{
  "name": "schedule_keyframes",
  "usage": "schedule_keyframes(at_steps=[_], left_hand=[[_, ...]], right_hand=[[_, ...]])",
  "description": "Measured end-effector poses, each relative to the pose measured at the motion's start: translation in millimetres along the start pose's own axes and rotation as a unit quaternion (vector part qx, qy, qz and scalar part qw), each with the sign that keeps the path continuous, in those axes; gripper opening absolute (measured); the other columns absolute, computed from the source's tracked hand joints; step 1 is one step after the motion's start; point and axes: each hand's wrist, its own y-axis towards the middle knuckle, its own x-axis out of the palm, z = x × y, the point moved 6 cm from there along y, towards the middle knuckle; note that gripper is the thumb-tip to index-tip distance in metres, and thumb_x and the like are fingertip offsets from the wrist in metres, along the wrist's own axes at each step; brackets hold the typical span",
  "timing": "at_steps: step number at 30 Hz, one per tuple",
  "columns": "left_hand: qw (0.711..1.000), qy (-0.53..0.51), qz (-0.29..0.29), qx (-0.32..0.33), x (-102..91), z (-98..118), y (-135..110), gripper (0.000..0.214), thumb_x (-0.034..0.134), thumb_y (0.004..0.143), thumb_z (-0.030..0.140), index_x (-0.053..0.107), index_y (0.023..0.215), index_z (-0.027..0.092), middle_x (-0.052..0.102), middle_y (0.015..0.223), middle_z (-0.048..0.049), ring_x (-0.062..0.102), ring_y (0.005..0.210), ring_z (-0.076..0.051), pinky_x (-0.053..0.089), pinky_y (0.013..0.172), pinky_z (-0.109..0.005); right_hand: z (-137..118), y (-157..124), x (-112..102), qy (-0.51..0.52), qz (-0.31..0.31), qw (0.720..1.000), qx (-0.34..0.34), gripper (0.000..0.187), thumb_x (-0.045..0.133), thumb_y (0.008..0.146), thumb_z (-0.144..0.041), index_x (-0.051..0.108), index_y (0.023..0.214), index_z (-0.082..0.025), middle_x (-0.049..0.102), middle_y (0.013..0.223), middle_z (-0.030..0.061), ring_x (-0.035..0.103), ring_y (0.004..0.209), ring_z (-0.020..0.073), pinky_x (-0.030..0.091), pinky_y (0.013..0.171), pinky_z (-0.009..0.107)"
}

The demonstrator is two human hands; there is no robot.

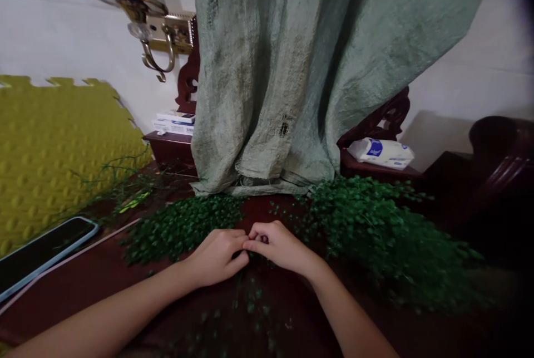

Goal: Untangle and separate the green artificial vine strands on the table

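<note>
My left hand and my right hand meet at the fingertips over the dark red tabletop. Both are closed in a pinch, and whatever lies between the fingers is too small to make out. Blurred green sprigs lie just below them, perhaps hanging from the fingers; I cannot tell. Left of the hands, partly behind my left hand, is a pile of small green leaves. A larger heap of leafy green stems spreads to the right of my right hand.
A grey-green woven sack drapes at the back. A phone with a pale cable lies at left, near loose stems. White boxes and a tissue pack flank the sack. A wall lamp hangs above a yellow-green mat.
</note>
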Motion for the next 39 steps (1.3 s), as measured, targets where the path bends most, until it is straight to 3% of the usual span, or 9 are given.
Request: schedule_keyframes(at_steps=[10,15,20,22,24,26,30,34,39], left_hand=[[1.0,-0.009,-0.01,-0.006,2.0,-0.6,2.8,0.02,0.046,0.082,0.013,0.052,0.063,0.018,0.05,0.06,0.0022,0.05,0.055,-0.013,0.032,0.055,-0.024],[1.0,-0.02,0.004,-0.012,-2.6,0.8,7.4,0.022,0.045,0.081,0.014,0.048,0.06,0.018,0.048,0.059,0.002,0.048,0.054,-0.012,0.032,0.055,-0.023],[1.0,-0.013,0.014,-0.007,-5.5,1.0,6.8,0.021,0.045,0.079,0.014,0.046,0.059,0.019,0.047,0.058,0.002,0.046,0.053,-0.012,0.03,0.054,-0.024],[1.0,-0.009,0.01,0.005,-6.0,-0.3,2.7,0.022,0.046,0.075,0.014,0.04,0.055,0.019,0.044,0.055,0.0022,0.045,0.051,-0.012,0.028,0.052,-0.025],[1.0,-0.006,0.005,0.017,-6.4,-2.2,-2.0,0.025,0.047,0.072,0.013,0.034,0.051,0.02,0.041,0.052,0.0024,0.043,0.049,-0.013,0.026,0.051,-0.027],[1.0,-0.005,0.007,0.022,-6.8,-4.1,-5.0,0.026,0.045,0.073,0.012,0.033,0.051,0.02,0.041,0.052,0.0023,0.043,0.049,-0.013,0.027,0.05,-0.027],[0.999,-0.002,0.008,0.035,-4.5,-2.0,-4.0,0.022,0.043,0.079,0.014,0.044,0.059,0.02,0.047,0.058,0.0013,0.047,0.054,-0.014,0.03,0.053,-0.027],[0.999,-0.002,-0.005,0.042,-0.5,0.0,-1.9,0.02,0.042,0.082,0.015,0.05,0.063,0.02,0.051,0.06,0.0008,0.05,0.055,-0.014,0.032,0.054,-0.026],[1.0,0.008,-0.004,0.03,-0.7,-4.1,-1.8,0.022,0.041,0.084,0.015,0.052,0.066,0.019,0.053,0.062,-0.0001,0.051,0.055,-0.014,0.034,0.055,-0.025]], right_hand=[[-8.1,-9.3,-6.0,-0.151,-0.019,0.987,-0.048,0.009,0.057,0.092,-0.024,0.059,0.084,-0.02,0.062,0.08,0.0,0.055,0.072,0.0132,0.036,0.062,0.023],[-12.8,-9.7,-17.5,-0.152,0.013,0.987,-0.042,0.008,0.058,0.092,-0.025,0.06,0.086,-0.02,0.062,0.08,-0.0005,0.055,0.072,0.0135,0.037,0.064,0.024],[-1.8,-6.0,-15.8,-0.106,-0.009,0.993,-0.046,0.01,0.057,0.092,-0.026,0.06,0.084,-0.02,0.062,0.077,-0.001,0.057,0.071,0.0132,0.039,0.063,0.022],[8.3,-7.1,-30.6,-0.118,0.043,0.992,-0.034,0.012,0.057,0.091,-0.025,0.059,0.081,-0.02,0.062,0.075,-0.0003,0.057,0.069,0.014,0.039,0.063,0.024],[19.3,-12.5,-58.8,-0.143,0.159,0.977,0.0,0.015,0.056,0.089,-0.025,0.057,0.074,-0.02,0.06,0.07,0.0003,0.054,0.065,0.015,0.038,0.063,0.026],[24.9,-18.4,-80.1,-0.143,0.223,0.964,0.016,0.018,0.051,0.091,-0.028,0.055,0.075,-0.02,0.055,0.066,0.0006,0.051,0.062,0.0156,0.038,0.061,0.028],[15.4,-26.3,-96.3,0.002,0.325,0.945,-0.023,0.024,0.053,0.089,-0.042,0.054,0.079,-0.021,0.053,0.068,0.0001,0.051,0.062,0.0153,0.042,0.059,0.027],[11.2,-20.6,-79.3,0.191,0.251,0.949,0.016,0.025,0.064,0.081,-0.043,0.059,0.079,-0.019,0.061,0.075,0.002,0.058,0.068,0.0153,0.048,0.068,0.029],[18.6,-27.2,-84.5,0.408,0.246,0.878,0.043,0.025,0.073,0.074,-0.037,0.058,0.083,-0.02,0.063,0.081,0.0022,0.058,0.067,0.0122,0.053,0.074,0.031]])
